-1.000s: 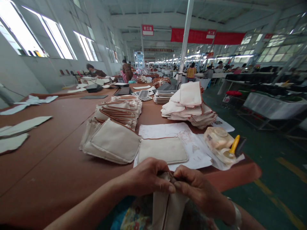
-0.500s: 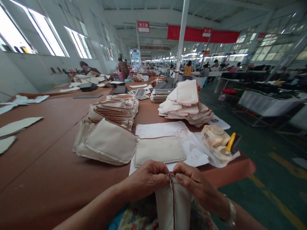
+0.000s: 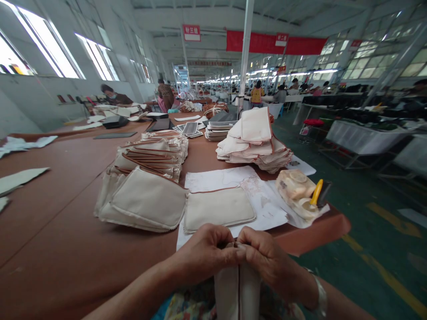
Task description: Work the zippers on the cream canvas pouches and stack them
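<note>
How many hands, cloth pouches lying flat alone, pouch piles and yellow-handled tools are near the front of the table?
Hands pinching the cream fabric pouch with brown trim: 2, left hand and right hand
Flat cream pouch on white paper: 1
Piles of cream pouches: 2
Yellow-handled tool: 1
Total: 6

1. Your hands pinch a matt, woven cream cloth pouch (image 3: 237, 291) with brown piping.
2. At 12 o'clock, an identical canvas pouch (image 3: 218, 208) lies on thin white paper (image 3: 230, 180).
3. The brown tabletop (image 3: 60, 222) looks smooth and matt.
4. At 2 o'clock, a glossy yellow plastic handle (image 3: 316, 192).
</note>
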